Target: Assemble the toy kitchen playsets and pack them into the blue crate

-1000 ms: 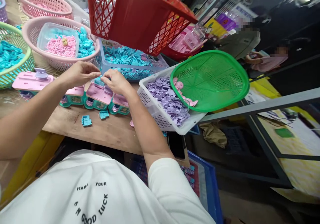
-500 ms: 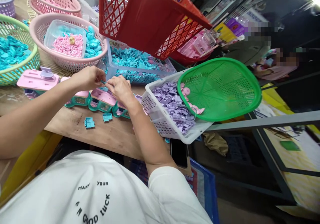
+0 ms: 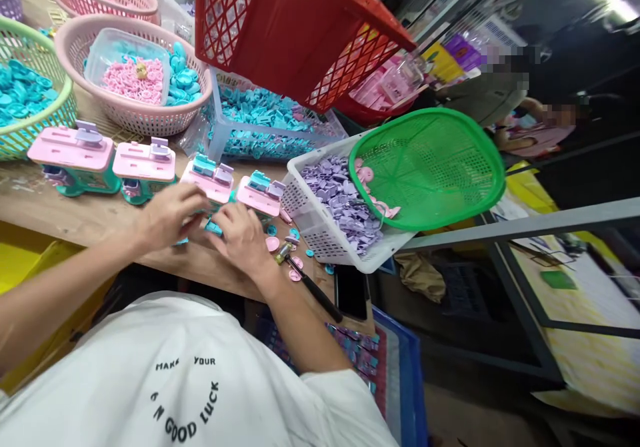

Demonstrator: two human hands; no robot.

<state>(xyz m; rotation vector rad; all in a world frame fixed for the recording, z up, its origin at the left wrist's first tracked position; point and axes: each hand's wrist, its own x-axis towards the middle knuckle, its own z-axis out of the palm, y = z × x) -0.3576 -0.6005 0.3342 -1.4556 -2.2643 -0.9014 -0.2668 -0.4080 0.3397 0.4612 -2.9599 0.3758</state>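
Four-sided toys with pink tops stand in a row, among them a third toy [image 3: 200, 179] and a right-end toy [image 3: 255, 199], each topped by a teal piece and a purple piece. In front of the third toy, my right hand [image 3: 241, 237] is closed on a small teal plastic piece [image 3: 214, 228], low over the table. Close beside it on the left, my left hand [image 3: 175, 217] has its fingers bent inward; what they hold, if anything, is hidden. Another teal piece [image 3: 182, 241] shows partly below my left hand.
A hammer [image 3: 311, 282] lies on the table [image 3: 100, 217] near small pink and teal discs, beside a phone [image 3: 351, 292]. Behind the toys stand a pink basket [image 3: 150, 119] and a clear bin [image 3: 280, 144]. A white crate [image 3: 325, 250] holds purple parts, with a green basket [image 3: 435, 167] on it.
Both hands have come down toward me from above the toys to the table in front of them. A teal piece now shows on top of the third toy.
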